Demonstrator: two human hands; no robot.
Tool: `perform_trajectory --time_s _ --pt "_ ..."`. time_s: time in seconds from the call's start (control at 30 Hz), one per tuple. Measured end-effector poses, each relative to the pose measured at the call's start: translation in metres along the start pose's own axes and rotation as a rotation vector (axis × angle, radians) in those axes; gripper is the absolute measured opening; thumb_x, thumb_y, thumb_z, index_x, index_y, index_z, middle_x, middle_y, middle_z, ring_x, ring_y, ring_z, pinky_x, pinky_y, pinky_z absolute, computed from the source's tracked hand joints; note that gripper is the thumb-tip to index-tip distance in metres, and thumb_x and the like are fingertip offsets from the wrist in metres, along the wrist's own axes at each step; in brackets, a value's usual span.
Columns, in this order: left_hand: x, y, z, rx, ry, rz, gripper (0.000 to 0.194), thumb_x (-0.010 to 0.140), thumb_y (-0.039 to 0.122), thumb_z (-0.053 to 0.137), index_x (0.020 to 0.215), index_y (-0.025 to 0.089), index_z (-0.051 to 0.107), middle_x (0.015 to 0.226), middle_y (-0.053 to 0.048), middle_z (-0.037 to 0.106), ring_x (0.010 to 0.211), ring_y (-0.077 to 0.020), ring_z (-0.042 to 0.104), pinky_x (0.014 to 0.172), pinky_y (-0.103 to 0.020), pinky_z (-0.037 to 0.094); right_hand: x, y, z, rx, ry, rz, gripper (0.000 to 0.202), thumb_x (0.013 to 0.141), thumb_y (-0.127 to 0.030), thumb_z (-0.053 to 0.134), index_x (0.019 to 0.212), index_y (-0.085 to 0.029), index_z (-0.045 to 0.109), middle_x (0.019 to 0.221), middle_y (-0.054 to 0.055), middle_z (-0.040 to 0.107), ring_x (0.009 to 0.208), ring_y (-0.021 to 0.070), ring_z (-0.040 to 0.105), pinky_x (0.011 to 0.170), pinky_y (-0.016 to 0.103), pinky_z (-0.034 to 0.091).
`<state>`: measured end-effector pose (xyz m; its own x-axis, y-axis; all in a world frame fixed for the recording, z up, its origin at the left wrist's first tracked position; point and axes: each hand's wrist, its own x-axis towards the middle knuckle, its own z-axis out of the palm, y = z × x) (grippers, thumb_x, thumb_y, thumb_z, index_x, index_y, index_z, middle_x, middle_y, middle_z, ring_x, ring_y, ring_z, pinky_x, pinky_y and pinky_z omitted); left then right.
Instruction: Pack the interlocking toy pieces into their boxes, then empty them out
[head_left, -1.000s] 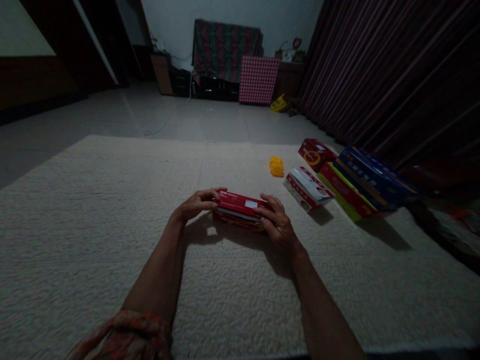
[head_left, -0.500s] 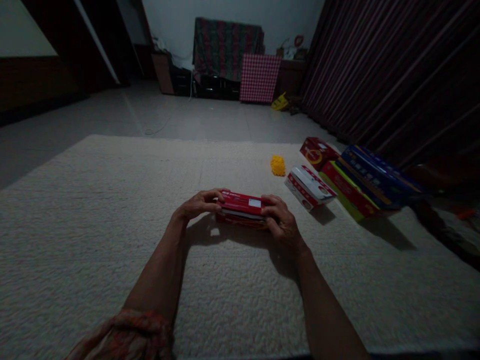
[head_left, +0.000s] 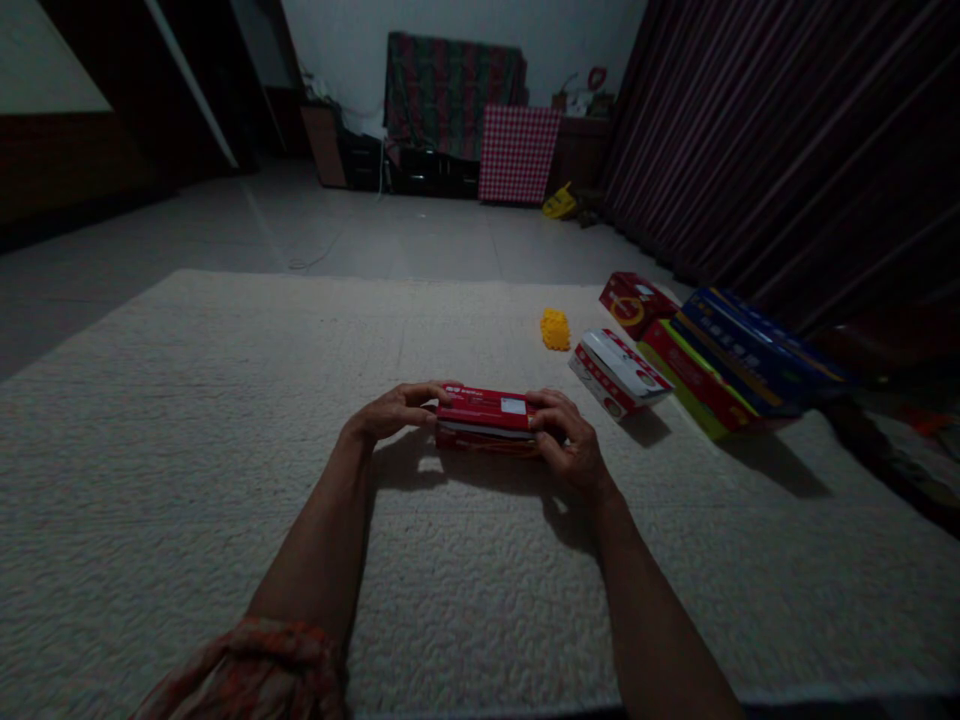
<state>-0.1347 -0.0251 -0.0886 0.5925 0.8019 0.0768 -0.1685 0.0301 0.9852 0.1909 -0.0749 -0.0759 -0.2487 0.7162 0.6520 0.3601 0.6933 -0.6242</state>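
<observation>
A small red cardboard box with a white label patch on its top lies on the cream quilted mat, long side towards me. My left hand grips its left end, fingers on the top edge and thumb at the front. At the opposite end, my right hand has its fingers bent over the top corner and its thumb against the front face. A pale strip shows along the front edge between lid and body. The far side of the box is hidden.
Right of the hands are a white-and-red box, a yellow textured block, a dark red box, a red-and-lime box and a large blue box. Dark curtains hang behind them. A checked cloth covers furniture by the wall.
The red box and my right hand have shifted slightly to the right. My left thumb has drawn back a little towards the box's left edge. The other boxes stay put.
</observation>
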Motion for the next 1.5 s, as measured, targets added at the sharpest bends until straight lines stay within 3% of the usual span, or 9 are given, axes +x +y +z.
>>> perform_trajectory --time_s 0.2,0.43,0.6,0.97,1.37,1.5 --pt "0.002 0.001 0.002 0.031 -0.018 0.001 0.023 0.07 0.017 0.085 0.092 0.022 0.078 0.151 -0.011 0.055 0.138 -0.0318 0.051 0.112 -0.049 0.039 0.0 -0.004 -0.003 -0.01 -0.032 -0.01 0.019 0.08 -0.011 0.057 0.089 -0.026 0.066 0.126 0.008 0.069 0.128 0.0286 0.057 0.114 0.057 0.04" --pt "0.003 0.002 0.005 0.043 0.001 -0.006 0.016 0.075 0.027 0.084 0.085 0.018 0.077 0.152 -0.015 0.054 0.134 -0.0343 0.054 0.112 -0.054 0.036 0.001 -0.004 -0.008 -0.06 -0.148 -0.062 0.024 0.08 -0.024 0.075 0.103 -0.026 0.073 0.133 0.009 0.066 0.13 0.0316 0.054 0.116 0.061 0.037" --pt "0.005 0.003 0.007 0.051 0.015 -0.013 0.019 0.073 0.032 0.086 0.081 0.017 0.077 0.149 -0.015 0.057 0.133 -0.0337 0.055 0.111 -0.051 0.038 -0.001 0.004 -0.011 -0.056 -0.193 -0.033 0.026 0.079 -0.025 0.077 0.104 -0.028 0.077 0.133 0.008 0.068 0.134 0.0315 0.052 0.117 0.062 0.037" --pt "0.007 0.005 0.01 0.061 -0.021 0.004 0.015 0.074 0.025 0.084 0.081 0.016 0.073 0.141 -0.014 0.063 0.125 -0.0313 0.06 0.103 -0.047 0.044 -0.002 0.006 -0.006 -0.046 -0.145 -0.012 0.024 0.078 -0.022 0.075 0.101 -0.026 0.077 0.142 0.01 0.062 0.137 0.0307 0.05 0.118 0.06 0.037" --pt "0.007 0.014 0.016 0.149 -0.012 -0.033 0.016 0.072 0.027 0.083 0.084 0.018 0.076 0.145 -0.012 0.06 0.126 -0.0328 0.058 0.099 -0.044 0.048 -0.001 0.004 -0.003 -0.07 -0.133 -0.031 0.016 0.083 -0.019 0.069 0.096 -0.027 0.074 0.133 0.008 0.066 0.133 0.0286 0.054 0.118 0.06 0.037" --pt "0.007 0.005 0.01 0.117 0.039 -0.023 0.028 0.071 0.029 0.084 0.098 0.022 0.079 0.148 -0.011 0.059 0.131 -0.0337 0.055 0.105 -0.046 0.046 -0.003 0.002 -0.008 -0.091 -0.116 0.026 0.035 0.078 -0.019 0.07 0.113 -0.025 0.068 0.149 0.013 0.053 0.142 0.031 0.045 0.118 0.059 0.037"
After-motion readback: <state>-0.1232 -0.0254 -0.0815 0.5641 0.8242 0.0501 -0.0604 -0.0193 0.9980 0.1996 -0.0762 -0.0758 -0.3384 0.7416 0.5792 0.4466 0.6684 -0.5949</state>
